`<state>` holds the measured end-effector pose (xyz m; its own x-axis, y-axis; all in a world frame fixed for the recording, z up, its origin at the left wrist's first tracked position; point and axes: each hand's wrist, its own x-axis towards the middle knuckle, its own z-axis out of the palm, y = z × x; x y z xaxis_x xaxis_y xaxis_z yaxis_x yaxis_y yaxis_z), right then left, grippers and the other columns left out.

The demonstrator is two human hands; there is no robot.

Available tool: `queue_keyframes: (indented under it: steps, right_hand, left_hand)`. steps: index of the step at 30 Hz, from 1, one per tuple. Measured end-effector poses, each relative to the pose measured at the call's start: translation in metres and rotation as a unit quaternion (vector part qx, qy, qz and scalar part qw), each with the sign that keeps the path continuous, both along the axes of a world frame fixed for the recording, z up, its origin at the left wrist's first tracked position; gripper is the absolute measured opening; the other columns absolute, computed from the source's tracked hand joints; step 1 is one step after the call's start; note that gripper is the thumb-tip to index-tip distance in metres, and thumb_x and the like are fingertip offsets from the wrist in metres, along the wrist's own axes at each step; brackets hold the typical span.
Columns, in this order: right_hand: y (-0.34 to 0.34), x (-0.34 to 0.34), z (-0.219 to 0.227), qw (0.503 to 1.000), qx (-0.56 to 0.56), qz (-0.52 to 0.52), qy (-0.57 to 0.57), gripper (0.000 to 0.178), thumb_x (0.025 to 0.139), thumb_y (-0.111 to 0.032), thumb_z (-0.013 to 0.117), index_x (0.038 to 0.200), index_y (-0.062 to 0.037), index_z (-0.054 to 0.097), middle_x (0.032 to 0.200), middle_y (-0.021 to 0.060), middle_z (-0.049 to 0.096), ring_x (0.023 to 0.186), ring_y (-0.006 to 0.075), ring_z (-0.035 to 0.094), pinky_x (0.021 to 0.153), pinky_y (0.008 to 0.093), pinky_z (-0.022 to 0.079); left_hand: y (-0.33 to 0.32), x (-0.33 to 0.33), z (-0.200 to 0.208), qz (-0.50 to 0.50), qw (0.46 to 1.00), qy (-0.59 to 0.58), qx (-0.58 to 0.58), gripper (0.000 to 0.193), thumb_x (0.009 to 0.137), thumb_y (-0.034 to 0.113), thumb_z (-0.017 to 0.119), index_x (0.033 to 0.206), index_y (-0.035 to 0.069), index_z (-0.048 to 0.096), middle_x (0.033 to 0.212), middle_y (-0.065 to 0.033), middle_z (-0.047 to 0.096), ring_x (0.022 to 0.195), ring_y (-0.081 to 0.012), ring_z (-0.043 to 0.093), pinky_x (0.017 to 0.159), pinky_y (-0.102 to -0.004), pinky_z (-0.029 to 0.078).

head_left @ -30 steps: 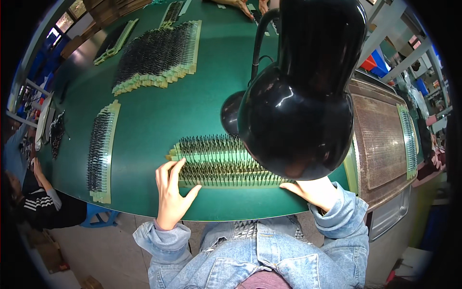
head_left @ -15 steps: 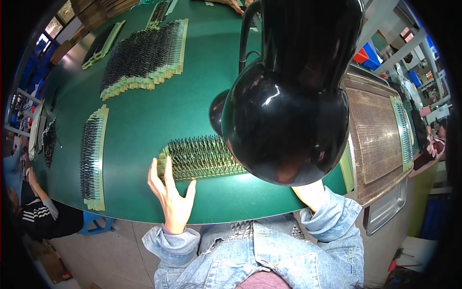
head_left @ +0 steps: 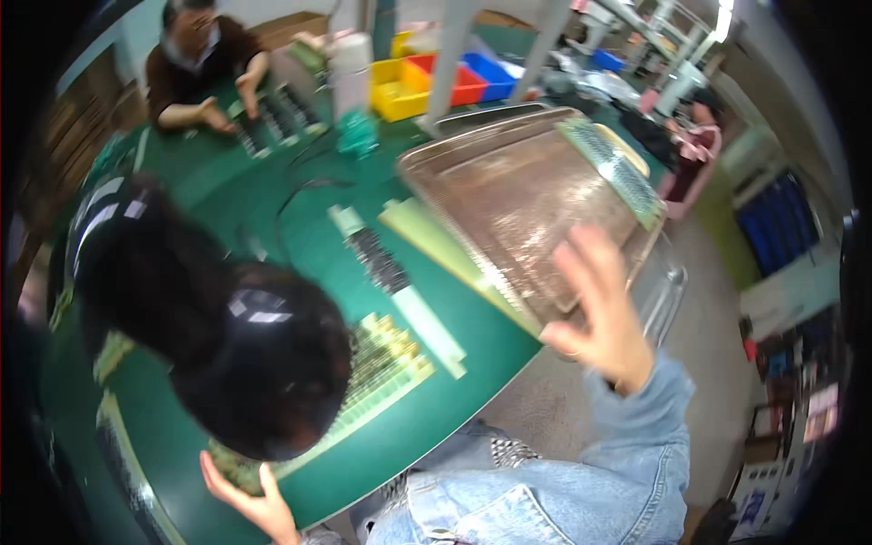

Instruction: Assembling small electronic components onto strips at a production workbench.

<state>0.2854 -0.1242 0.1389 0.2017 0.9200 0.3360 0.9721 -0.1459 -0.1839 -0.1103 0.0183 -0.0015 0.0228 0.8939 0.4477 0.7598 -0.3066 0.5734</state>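
Note:
My right hand (head_left: 599, 309) is raised with its fingers spread, slightly blurred, in front of the near edge of a brown tray (head_left: 495, 195); nothing is in it. One pale green strip set with dark pins (head_left: 613, 168) lies along the tray's far right side. On the green table, my left hand (head_left: 254, 504) rests against the left end of a stack of pin-set strips (head_left: 386, 381), thumb and fingers apart. A glossy black rounded housing (head_left: 263, 363) hides the middle of that stack.
A narrow strip with black pieces (head_left: 377, 259) lies between stack and tray. More pin strips (head_left: 123, 445) are at left. Across the table sits a person (head_left: 204, 68), hands near several strips. Yellow, red and blue bins (head_left: 400, 91) stand at the back beside a bottle (head_left: 352, 68).
My view has swung to the right. My right hand has come out from behind the black housing and over to the tray. My left hand remains at the stack's left end.

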Motion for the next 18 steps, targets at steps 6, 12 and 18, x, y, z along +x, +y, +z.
queue_keyframes:
  steps: [6, 12, 18]
  right_hand:
    - [-0.11, 0.251, 0.01, 0.949, 0.007, -0.277, -0.15, 0.075, 0.067, -0.023, 0.073, 0.13, -0.0043, 0.038, 0.131, 0.0192, 0.037, 0.123, 0.036, 0.032, 0.101, 0.04, 0.03]
    - [-0.124, 0.376, -0.069, 0.913, -0.008, -0.346, 0.217, 0.097, 0.063, -0.032, 0.079, 0.134, 0.0067, 0.024, 0.13, 0.0194, 0.041, 0.121, 0.03, 0.04, 0.1, 0.0344, 0.031]
    - [-0.119, 0.398, -0.075, 0.855, -0.126, -0.483, 0.144, 0.11, 0.055, -0.045, 0.081, 0.135, 0.002, 0.022, 0.124, 0.0221, 0.047, 0.114, 0.0302, 0.048, 0.095, 0.0332, 0.039]
  left_hand:
    - [0.0, 0.015, 0.004, 0.013, 0.989, 0.064, 0.134, 0.066, 0.073, 0.036, 0.072, 0.121, -0.002, 0.046, 0.114, -0.021, 0.051, 0.104, -0.0376, 0.049, 0.09, -0.0455, 0.039]
    - [0.002, 0.017, 0.01, 0.072, 0.975, 0.136, 0.158, 0.056, 0.076, 0.033, 0.069, 0.115, -0.001, 0.048, 0.112, -0.0188, 0.05, 0.101, -0.0336, 0.051, 0.088, -0.0429, 0.042]
    - [0.006, 0.02, 0.006, 0.078, 0.976, 0.123, 0.165, 0.053, 0.078, 0.032, 0.067, 0.114, -0.001, 0.048, 0.112, -0.0186, 0.05, 0.102, -0.0332, 0.05, 0.087, -0.0432, 0.042]
